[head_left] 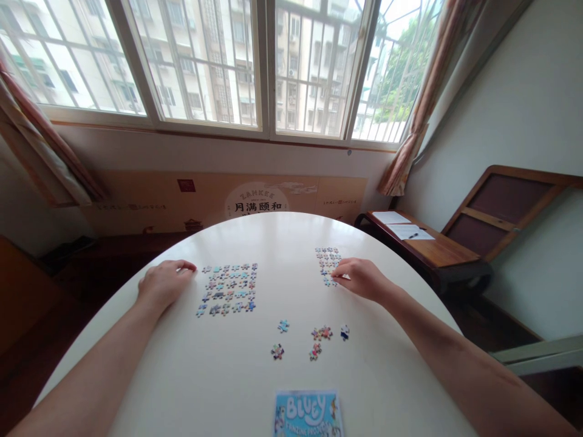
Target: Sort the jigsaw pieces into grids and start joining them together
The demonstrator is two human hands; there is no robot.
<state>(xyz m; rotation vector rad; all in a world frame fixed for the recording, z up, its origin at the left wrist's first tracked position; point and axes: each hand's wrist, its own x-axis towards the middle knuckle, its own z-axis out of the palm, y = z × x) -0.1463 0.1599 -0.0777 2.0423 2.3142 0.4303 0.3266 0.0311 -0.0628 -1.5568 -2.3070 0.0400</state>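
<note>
A round white table (255, 382) fills the lower view. On it lies a grid of spread-out puzzle pieces (229, 289), mostly blue. My left hand (164, 281) rests on the table just left of that grid, fingers curled, with nothing visible in it. A smaller cluster of puzzle pieces (328, 262) lies to the right. My right hand (359, 278) rests beside this cluster, its fingertips pinched on a piece at the cluster's lower edge. Several loose pieces (314, 340) lie nearer to me. A blue "Bluey" puzzle box (307, 414) sits at the near edge.
A dark wooden side table (432, 252) with papers and a pen stands to the right. A wooden frame (505, 206) leans on the right wall. Barred windows (255, 60) and curtains run along the back. A printed cardboard panel (255, 199) stands under the sill.
</note>
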